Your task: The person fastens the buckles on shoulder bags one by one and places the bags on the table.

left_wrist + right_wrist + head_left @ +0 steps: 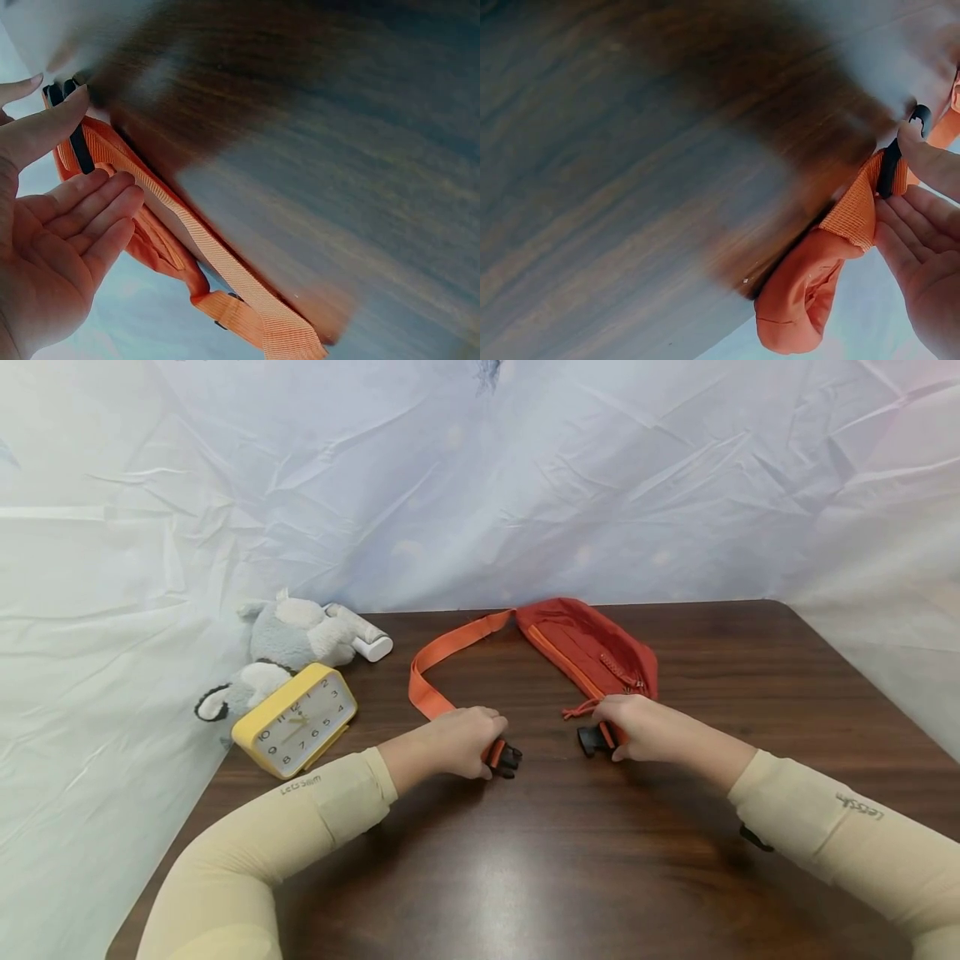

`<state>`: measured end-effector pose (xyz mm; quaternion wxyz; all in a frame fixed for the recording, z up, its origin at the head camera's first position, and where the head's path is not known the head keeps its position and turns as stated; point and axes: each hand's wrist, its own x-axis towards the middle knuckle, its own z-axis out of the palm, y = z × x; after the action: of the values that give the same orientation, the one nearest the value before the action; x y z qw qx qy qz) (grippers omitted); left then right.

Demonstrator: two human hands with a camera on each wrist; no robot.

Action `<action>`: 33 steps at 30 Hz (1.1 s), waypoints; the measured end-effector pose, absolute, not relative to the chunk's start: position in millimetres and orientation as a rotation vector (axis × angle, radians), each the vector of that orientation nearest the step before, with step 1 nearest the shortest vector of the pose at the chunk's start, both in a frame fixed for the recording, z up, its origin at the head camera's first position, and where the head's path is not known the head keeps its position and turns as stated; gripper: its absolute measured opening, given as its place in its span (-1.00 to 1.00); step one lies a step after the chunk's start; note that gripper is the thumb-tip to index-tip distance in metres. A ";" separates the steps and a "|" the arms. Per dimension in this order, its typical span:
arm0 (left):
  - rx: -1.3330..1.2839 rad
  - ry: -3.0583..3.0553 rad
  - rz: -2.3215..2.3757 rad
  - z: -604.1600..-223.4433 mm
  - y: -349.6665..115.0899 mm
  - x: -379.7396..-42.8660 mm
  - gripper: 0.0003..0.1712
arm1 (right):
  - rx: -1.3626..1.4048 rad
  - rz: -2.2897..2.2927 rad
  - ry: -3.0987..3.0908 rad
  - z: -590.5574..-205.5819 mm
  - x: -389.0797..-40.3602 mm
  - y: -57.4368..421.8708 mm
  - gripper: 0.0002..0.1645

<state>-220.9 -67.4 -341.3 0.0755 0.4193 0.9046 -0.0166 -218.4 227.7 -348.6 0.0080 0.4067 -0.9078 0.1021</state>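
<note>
An orange-red waist bag [588, 647] lies at the back of the table, its orange strap [435, 664] looping out to the left. My left hand [461, 742] pinches the strap end at a black pronged buckle half [504, 758]. Facing it, my right hand [648, 727] holds the black socket half [596, 740] by the bag's short strap. A gap separates the two halves. In the left wrist view, the thumb [56, 124] lies along the buckle and webbing. The right wrist view has the socket buckle [891, 166] between thumb and fingers.
To the left, a yellow alarm clock [296, 720] stands before a grey-and-white plush toy [288, 631]. A white cylindrical object [367, 639] lies beside the toy. Pale fabric sheeting [480, 485] hangs behind the dark wooden table [495, 868].
</note>
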 end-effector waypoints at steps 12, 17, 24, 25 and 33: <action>1.281 2.705 -0.046 -342.6 -65.7 -222.4 -0.48 | 1.235 0.248 -2.997 -343.8 -221.8 222.0 -0.45; 1.262 2.693 -0.032 -341.4 -64.8 -222.4 -0.53 | 1.241 0.228 -3.006 -343.7 -223.9 222.5 -0.48; 1.247 2.681 -0.026 -341.7 -63.9 -222.5 -0.57 | 1.238 0.250 -3.002 -344.9 -224.1 223.7 -0.52; 1.246 2.680 -0.025 -341.7 -63.8 -222.7 -0.57 | 1.238 0.255 -2.996 -344.6 -223.7 223.8 -0.53; 1.261 2.686 -0.007 -341.3 -64.5 -222.5 -0.57 | 1.249 0.325 -2.914 -345.3 -224.4 225.2 -0.55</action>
<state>-222.5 -64.5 -341.3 0.0870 0.4234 0.9018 -0.0024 -224.4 225.2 -345.3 -0.0229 0.3918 -0.9141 0.1020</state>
